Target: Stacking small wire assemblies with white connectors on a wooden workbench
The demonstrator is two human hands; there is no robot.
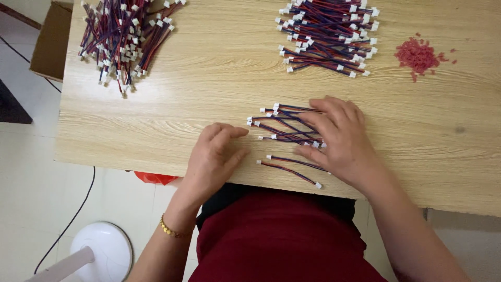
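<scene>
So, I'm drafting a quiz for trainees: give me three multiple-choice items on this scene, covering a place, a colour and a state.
1. Where is the heap of small bits?
A far right of table
B on floor
C under left hand

2. What colour is it?
A green
B red
C white

3. How is the right hand?
A lifted clear
B fist
C flat on loose wires

Answers:
1 A, it lies beside the right wire pile.
2 B, plainly red.
3 C, fingers spread over them.
</scene>
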